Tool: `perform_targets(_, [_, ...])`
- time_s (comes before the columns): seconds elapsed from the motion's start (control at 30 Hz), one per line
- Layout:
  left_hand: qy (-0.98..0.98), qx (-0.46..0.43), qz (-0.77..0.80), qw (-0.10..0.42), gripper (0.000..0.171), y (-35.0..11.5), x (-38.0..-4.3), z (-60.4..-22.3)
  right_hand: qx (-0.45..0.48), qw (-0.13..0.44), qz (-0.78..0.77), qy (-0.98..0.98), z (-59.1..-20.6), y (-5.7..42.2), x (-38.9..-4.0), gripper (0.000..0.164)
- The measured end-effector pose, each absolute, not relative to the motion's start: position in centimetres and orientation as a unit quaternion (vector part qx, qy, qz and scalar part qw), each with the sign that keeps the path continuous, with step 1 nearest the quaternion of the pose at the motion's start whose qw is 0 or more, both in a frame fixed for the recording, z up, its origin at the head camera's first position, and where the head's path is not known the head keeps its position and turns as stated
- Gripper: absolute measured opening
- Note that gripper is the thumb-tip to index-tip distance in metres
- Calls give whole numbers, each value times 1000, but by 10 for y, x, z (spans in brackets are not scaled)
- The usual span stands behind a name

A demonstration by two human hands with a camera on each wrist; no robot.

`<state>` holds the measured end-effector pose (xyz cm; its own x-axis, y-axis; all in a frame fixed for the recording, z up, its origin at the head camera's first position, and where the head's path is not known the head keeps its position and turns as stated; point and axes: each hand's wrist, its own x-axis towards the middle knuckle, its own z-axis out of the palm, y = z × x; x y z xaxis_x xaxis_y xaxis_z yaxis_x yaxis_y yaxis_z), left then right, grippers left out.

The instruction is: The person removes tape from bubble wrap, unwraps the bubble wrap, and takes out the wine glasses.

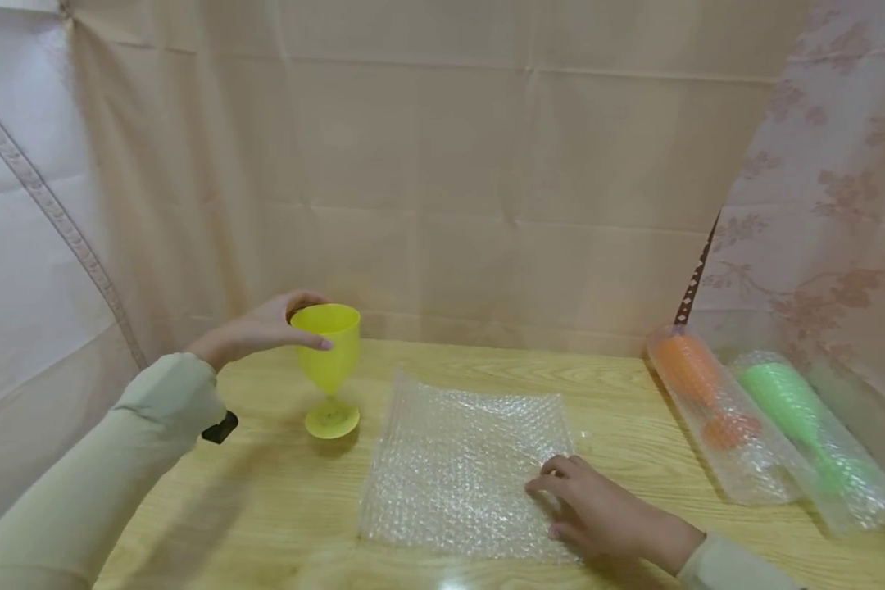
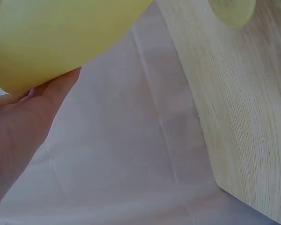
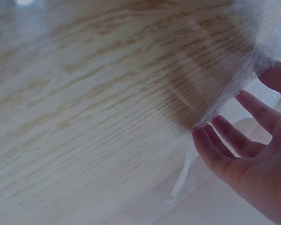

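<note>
My left hand (image 1: pixel 276 324) grips a yellow plastic goblet (image 1: pixel 332 360) by its bowl near the rim, thumb at the front and fingers round the back. The goblet is nearly upright, its round foot close over the table. In the left wrist view the bowl of the goblet (image 2: pixel 61 42) fills the upper left, with fingers (image 2: pixel 61 89) against it. A clear bubble wrap bag (image 1: pixel 465 467) lies flat in front of me. At its right edge is my right hand (image 1: pixel 597 508), fingers spread. The right wrist view has those fingertips touching the edge of the bubble wrap (image 3: pixel 225 93).
On the right of the wooden table (image 1: pixel 265 508) lie two wrapped goblets, an orange goblet (image 1: pixel 686 369) and a green goblet (image 1: pixel 782 401), each in bubble wrap. A beige cloth (image 1: pixel 442 180) hangs behind the table, with a floral cloth (image 1: pixel 841 180) at the right.
</note>
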<state>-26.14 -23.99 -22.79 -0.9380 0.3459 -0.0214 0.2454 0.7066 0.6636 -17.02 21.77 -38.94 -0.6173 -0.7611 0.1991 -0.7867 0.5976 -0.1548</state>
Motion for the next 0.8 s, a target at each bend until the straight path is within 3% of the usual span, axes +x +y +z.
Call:
perform_targets(0.27, [929, 123, 344, 57, 80, -241, -276, -235, 432, 58, 108, -894, -390, 219, -169, 45])
perform_targets(0.5, [934, 68, 349, 33, 90, -249, -294, -246, 400, 4, 133, -907, -387, 217, -170, 46])
perform_targets(0.8, [924, 22, 382, -19, 100, -257, -308, -267, 410, 15, 133, -902, -388, 217, -170, 46])
